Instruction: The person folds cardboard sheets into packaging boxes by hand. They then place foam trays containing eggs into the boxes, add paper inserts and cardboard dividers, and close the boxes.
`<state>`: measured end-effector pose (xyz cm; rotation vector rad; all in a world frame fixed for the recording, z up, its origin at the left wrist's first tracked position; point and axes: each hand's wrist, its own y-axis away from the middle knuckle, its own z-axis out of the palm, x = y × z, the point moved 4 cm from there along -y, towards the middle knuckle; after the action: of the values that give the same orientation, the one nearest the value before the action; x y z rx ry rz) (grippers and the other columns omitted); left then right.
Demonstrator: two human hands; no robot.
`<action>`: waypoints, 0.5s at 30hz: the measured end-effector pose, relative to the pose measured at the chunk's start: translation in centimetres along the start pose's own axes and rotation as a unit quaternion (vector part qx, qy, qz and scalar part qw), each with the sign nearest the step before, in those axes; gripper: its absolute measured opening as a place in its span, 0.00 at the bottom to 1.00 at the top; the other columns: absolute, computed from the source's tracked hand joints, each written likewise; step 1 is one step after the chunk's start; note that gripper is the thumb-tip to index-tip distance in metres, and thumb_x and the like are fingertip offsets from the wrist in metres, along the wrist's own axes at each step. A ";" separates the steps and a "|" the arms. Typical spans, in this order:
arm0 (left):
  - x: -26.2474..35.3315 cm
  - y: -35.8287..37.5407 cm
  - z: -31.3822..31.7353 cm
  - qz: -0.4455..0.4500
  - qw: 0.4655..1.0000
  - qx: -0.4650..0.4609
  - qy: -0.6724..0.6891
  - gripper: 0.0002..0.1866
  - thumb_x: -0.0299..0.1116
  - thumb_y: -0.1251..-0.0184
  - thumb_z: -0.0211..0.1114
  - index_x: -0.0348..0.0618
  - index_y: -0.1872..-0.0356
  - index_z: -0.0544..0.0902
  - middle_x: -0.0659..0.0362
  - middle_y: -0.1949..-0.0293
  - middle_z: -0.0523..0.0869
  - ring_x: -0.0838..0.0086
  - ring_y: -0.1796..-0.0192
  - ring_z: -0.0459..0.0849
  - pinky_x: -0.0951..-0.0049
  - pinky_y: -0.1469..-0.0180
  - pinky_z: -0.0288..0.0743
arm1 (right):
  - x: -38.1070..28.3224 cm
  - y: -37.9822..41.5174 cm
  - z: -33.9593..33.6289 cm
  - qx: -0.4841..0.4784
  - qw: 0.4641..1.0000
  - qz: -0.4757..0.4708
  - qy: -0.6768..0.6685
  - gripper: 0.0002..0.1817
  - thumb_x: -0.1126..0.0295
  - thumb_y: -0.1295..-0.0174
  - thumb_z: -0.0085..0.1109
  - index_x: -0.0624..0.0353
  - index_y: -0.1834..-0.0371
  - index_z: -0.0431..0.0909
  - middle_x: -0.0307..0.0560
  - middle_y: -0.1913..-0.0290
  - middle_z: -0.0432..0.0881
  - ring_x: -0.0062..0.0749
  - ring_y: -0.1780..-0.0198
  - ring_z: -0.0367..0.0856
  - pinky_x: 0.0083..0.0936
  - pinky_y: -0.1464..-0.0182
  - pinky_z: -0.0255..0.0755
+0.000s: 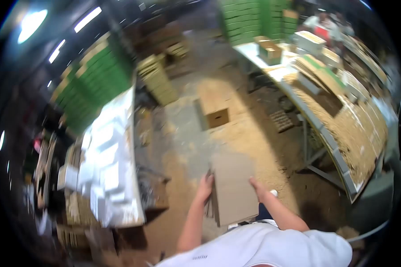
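A stack of flat brown cardboard sheets (pixel 236 189) is held upright in front of my body, between both hands. My left hand (pixel 205 186) grips its left edge, where several layers show side by side. On the opposite edge, my right hand (pixel 260 188) is closed with the thumb against the front sheet. The fingers behind the stack are hidden.
A brown cardboard box (pixel 213 107) stands on the dusty floor ahead. To the left, a long table (pixel 131 187) bears white boxes. At right, a wood-chip-covered table (pixel 351 129) holds cartons. Green stacked boxes (pixel 242 20) rise behind; a blurred person (pixel 325 24) is far right.
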<state>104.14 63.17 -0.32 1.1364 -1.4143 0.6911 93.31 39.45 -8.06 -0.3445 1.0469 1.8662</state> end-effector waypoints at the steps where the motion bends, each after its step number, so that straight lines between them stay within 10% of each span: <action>1: -0.5 -0.9 0.5 -0.032 0.995 -0.004 0.092 0.25 0.46 0.14 0.43 0.36 0.33 0.70 0.47 0.36 0.78 0.57 0.35 0.74 0.59 0.31 0.67 | -1.5 -1.2 0.4 -0.003 1.000 0.005 0.003 0.37 0.40 0.28 0.52 0.57 0.26 0.68 0.48 0.32 0.77 0.37 0.33 0.77 0.40 0.32 0.72; 7: -3.6 -9.5 0.1 -0.202 0.976 0.050 0.061 0.46 0.72 0.25 0.43 0.46 0.20 0.57 0.52 0.24 0.67 0.55 0.23 0.62 0.47 0.26 0.59 | -11.0 -10.8 -1.8 -0.114 0.990 0.066 0.053 0.38 0.43 0.29 0.55 0.57 0.24 0.67 0.49 0.29 0.75 0.38 0.30 0.74 0.37 0.28 0.67; 11: 0.7 -15.8 3.0 -0.071 0.953 0.062 0.288 0.53 0.78 0.36 0.52 0.43 0.23 0.64 0.54 0.27 0.72 0.59 0.28 0.72 0.57 0.28 0.68 | -25.7 -12.3 0.1 -0.143 0.981 0.022 0.132 0.46 0.47 0.32 0.62 0.60 0.19 0.53 0.54 0.24 0.66 0.40 0.25 0.66 0.37 0.25 0.62; 15: 2.9 -21.9 4.7 -0.019 0.957 0.174 0.231 0.50 0.71 0.37 0.63 0.40 0.25 0.65 0.51 0.32 0.76 0.55 0.32 0.77 0.53 0.33 0.74 | -31.9 -18.8 -1.7 -0.134 0.974 0.001 0.181 0.60 0.44 0.35 0.66 0.65 0.17 0.33 0.59 0.19 0.53 0.43 0.19 0.54 0.39 0.20 0.52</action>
<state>122.62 50.32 -2.63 1.1673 -0.8912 1.1274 125.30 22.91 0.79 -0.8688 1.0279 1.9941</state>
